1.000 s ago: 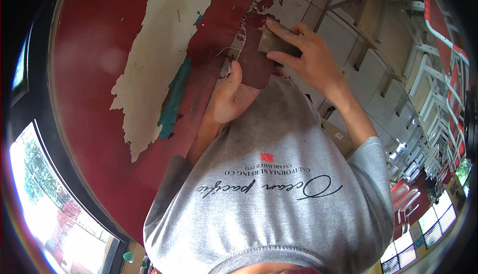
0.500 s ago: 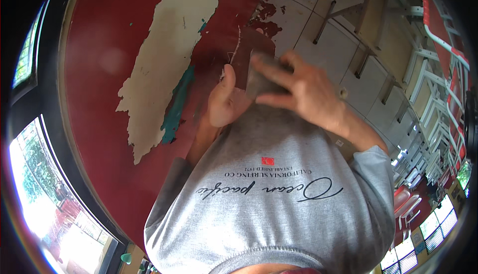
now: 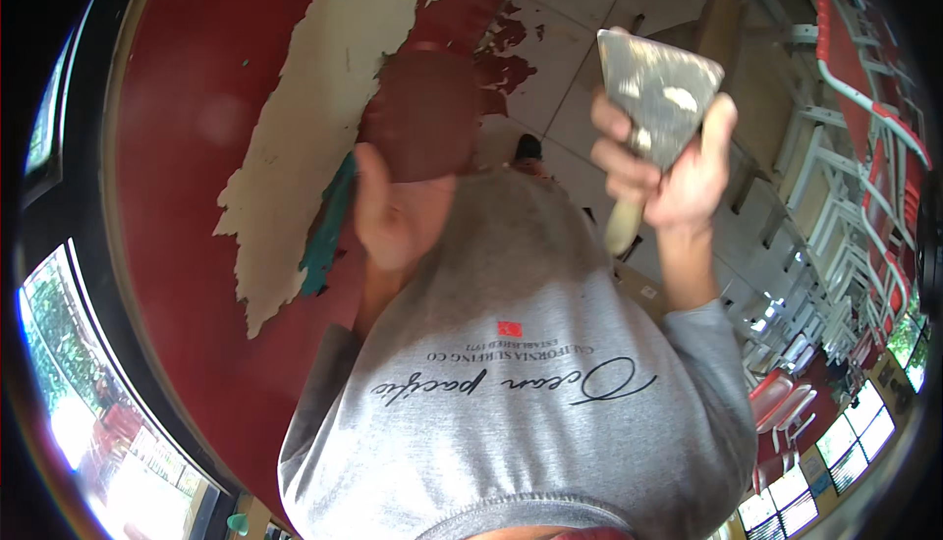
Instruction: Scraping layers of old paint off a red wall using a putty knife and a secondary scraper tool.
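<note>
My right hand is closed round a putty knife, held up at the right with its broad, smeared metal blade pointing away. The knife's pale handle sticks out below my fingers. My left hand holds a flat, reddish-brown piece with a rounded far edge; its material is unclear. The left thumb stands up beside it, and the fingers beneath are hidden. Past this hand lies a dark red surface with a long, ragged beige patch and a narrow teal strip along the patch's edge.
Ragged red flakes or stains mark the pale tiled floor. White-framed chairs with red parts crowd the right side. Bright windows are at the lower left. A dark shoe tip shows beyond my shirt.
My right hand has lifted the putty knife away from the reddish-brown piece, rightward, turning the blade's face into view. My left hand and the piece have shifted left.
</note>
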`<state>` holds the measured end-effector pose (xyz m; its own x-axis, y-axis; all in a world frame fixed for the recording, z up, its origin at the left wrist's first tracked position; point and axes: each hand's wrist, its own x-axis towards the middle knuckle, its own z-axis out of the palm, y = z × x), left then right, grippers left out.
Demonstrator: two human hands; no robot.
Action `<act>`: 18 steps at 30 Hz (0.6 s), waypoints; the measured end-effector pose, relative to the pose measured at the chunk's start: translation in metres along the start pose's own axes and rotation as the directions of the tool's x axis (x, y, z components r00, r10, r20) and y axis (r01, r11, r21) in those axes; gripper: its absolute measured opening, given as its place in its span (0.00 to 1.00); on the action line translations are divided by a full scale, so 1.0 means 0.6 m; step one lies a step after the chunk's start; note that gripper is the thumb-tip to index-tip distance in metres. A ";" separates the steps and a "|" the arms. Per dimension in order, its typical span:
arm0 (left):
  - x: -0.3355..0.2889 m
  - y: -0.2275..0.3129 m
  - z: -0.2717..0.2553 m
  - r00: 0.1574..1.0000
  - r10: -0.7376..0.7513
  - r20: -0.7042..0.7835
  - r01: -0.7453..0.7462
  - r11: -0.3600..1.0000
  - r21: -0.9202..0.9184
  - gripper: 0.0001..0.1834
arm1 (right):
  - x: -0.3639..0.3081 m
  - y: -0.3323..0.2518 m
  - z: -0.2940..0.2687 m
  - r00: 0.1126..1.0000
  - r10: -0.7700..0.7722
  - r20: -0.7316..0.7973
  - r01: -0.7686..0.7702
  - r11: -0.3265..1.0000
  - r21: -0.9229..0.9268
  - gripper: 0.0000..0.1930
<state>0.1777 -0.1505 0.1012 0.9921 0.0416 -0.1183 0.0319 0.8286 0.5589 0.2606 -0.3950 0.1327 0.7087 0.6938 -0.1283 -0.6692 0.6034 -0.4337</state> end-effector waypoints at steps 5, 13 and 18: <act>0.012 0.013 0.019 0.971 0.181 0.157 -0.203 0.969 0.143 0.33 | -0.011 0.041 0.035 0.972 -0.007 0.237 -0.036 0.984 0.175 0.50; -0.005 -0.001 0.017 0.937 0.038 0.348 -0.101 0.981 0.166 0.33 | -0.012 0.054 0.048 0.990 0.022 0.139 -0.039 0.992 0.120 0.46; -0.006 0.001 0.037 0.941 -0.013 0.337 -0.050 0.983 0.178 0.32 | -0.013 0.062 0.054 0.991 -0.029 0.131 0.005 0.983 0.182 0.53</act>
<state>0.1766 -0.1626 0.1204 0.9745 -0.1594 0.1580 0.0030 0.7131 0.7010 0.2228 -0.3654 0.1465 0.6924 0.7215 0.0026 -0.6953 0.6683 -0.2644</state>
